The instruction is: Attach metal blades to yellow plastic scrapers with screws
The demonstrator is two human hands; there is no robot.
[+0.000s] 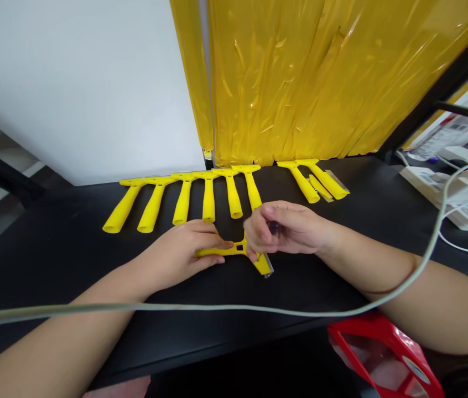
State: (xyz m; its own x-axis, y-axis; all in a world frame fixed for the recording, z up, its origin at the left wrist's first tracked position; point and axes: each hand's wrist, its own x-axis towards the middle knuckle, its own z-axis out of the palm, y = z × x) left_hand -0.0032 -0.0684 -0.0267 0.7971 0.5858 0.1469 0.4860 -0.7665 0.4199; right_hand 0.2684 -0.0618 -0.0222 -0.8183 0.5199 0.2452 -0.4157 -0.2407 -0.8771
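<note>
A yellow scraper is held just above or against the black tabletop, with its handle pointed toward the left and its head toward the right; whether the tabletop is touched by it cannot be told. The handle is pinched between the thumb and fingers of the left hand, close to the square hole near the head. The right hand is curled into a loose fist over the head, by which part of the head is hidden. A dark round-ended object is gripped in that fist, its rest covered by the fingers. A metal edge is seen along the uncovered end of the head. Farther back, six more yellow scrapers are lined up with their heads side by side, and the rightmost handle is partly covered by the right hand. To the right, well apart from that row, two scrapers are laid beside a short yellow piece. The foreground is crossed by a pale cable, white power strips are placed at the far right, and a red package is seen below the table's front edge.
</note>
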